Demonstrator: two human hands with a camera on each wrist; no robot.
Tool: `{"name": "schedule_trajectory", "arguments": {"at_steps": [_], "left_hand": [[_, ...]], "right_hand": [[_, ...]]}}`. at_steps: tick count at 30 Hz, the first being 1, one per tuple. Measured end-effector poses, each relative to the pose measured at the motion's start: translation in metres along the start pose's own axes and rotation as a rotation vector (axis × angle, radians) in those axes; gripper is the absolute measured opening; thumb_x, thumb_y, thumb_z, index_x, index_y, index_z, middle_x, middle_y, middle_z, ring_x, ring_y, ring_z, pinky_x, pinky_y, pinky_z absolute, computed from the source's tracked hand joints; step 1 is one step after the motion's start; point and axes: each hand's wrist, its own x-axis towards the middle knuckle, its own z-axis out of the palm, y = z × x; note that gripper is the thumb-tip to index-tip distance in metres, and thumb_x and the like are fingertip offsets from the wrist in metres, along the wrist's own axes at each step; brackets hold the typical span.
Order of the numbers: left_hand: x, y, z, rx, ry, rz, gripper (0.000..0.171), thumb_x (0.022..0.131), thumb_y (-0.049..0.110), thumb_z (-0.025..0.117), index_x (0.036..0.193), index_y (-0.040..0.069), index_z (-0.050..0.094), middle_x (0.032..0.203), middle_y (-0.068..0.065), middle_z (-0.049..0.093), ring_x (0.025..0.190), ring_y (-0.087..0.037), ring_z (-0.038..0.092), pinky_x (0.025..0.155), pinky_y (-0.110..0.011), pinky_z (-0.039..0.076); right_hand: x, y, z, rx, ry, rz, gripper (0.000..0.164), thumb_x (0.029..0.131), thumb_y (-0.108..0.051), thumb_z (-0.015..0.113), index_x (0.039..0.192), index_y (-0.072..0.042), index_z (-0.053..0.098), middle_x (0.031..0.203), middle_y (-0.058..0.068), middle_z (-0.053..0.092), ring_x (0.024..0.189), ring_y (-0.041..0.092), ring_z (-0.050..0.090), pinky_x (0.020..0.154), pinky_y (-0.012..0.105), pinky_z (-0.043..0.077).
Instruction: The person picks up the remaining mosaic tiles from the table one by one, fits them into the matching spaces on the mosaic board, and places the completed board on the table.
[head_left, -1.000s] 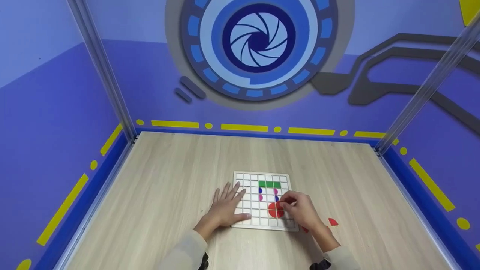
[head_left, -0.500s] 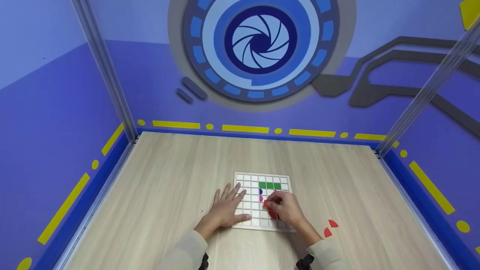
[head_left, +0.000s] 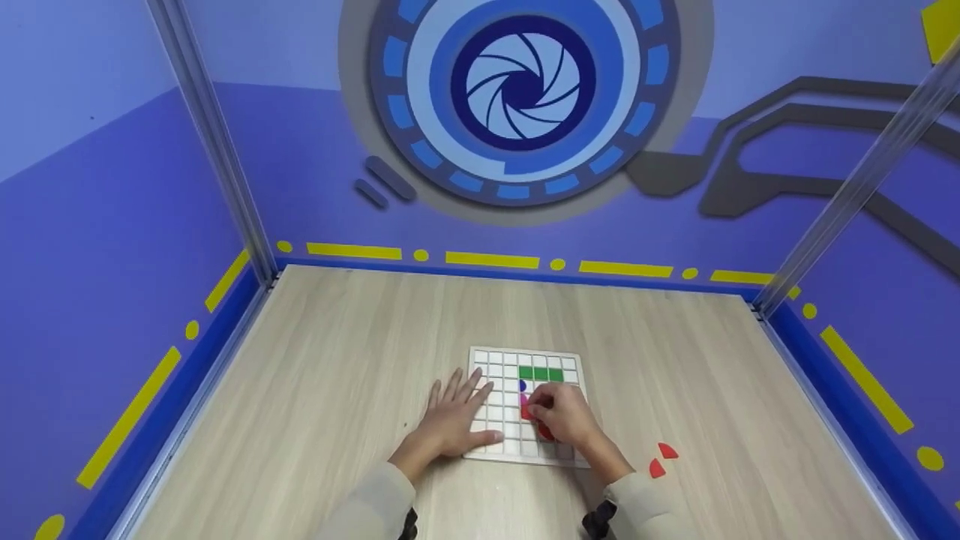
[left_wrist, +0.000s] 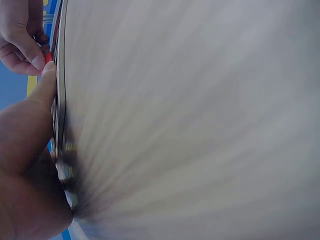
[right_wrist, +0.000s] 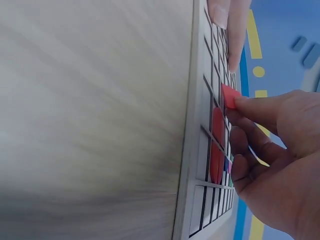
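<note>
A white gridded board (head_left: pixel 511 447) lies on the table, with my left hand (head_left: pixel 448 420) resting fingers spread on its left side. Over the board's right half, my right hand (head_left: pixel 564 414) pinches a small flat red piece (right_wrist: pixel 230 96) between thumb and fingers. That piece is held tilted at the grid, just below a pink piece (head_left: pixel 524 399). Partly hidden under the right hand is a red disc of joined pieces (right_wrist: pixel 216 147). Higher on the board are a green strip (head_left: pixel 541 373) and a dark blue half-round piece (head_left: pixel 523 385).
Two loose red quarter-round pieces (head_left: pixel 667 451) lie on the wooden table (head_left: pixel 360 337) right of the board. Blue printed walls (head_left: pixel 480 232) enclose the table at the back and sides, with metal posts (head_left: pixel 217 142) in the corners.
My right hand has moved left across the board from the red disc's upper right, carrying the red piece to its upper left. My left hand stays put.
</note>
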Motion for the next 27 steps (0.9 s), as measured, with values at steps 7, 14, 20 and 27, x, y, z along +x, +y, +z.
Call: {"name": "schedule_trajectory", "arguments": {"at_steps": [7,14,20,27], "left_hand": [[-0.0007,0.0006,-0.0006,-0.008,0.001,0.004,0.093,0.097,0.067,0.063,0.168,0.015,0.033,0.177,-0.012,0.015,0.162,-0.043,0.005,0.125,-0.070,0.005],[-0.0009,0.0007,-0.0005,-0.006,-0.003,0.002,0.092,0.098,0.067,0.062,0.168,0.015,0.033,0.177,-0.012,0.014,0.162,-0.043,0.005,0.126,-0.069,0.004],[-0.0008,0.0005,-0.0003,-0.002,-0.001,-0.003,0.092,0.098,0.067,0.063,0.168,0.015,0.033,0.177,-0.012,0.015,0.162,-0.043,0.005,0.126,-0.069,0.005],[-0.0016,0.0012,-0.0008,-0.001,0.002,-0.003,0.092,0.097,0.067,0.063,0.168,0.015,0.033,0.177,-0.012,0.015,0.162,-0.043,0.005,0.126,-0.068,0.005]], "right_hand": [[0.0012,-0.0001,-0.0015,-0.036,-0.033,-0.043,0.013,0.093,0.003,0.078,0.088,-0.009,0.078,0.085,-0.003,0.071,0.081,0.014,0.059,0.074,0.034,0.054],[0.0003,-0.0021,0.0005,-0.059,-0.030,-0.058,0.014,0.092,0.002,0.079,0.085,-0.010,0.078,0.083,-0.005,0.070,0.078,0.012,0.060,0.073,0.033,0.056],[-0.0008,-0.0036,0.0026,-0.105,0.006,-0.091,0.014,0.089,0.002,0.081,0.082,-0.009,0.078,0.085,-0.003,0.069,0.080,0.012,0.060,0.072,0.033,0.056],[0.0006,-0.0028,0.0043,-0.138,0.016,-0.108,0.017,0.089,0.005,0.080,0.082,-0.010,0.076,0.081,-0.006,0.069,0.077,0.010,0.058,0.069,0.029,0.053]]}}
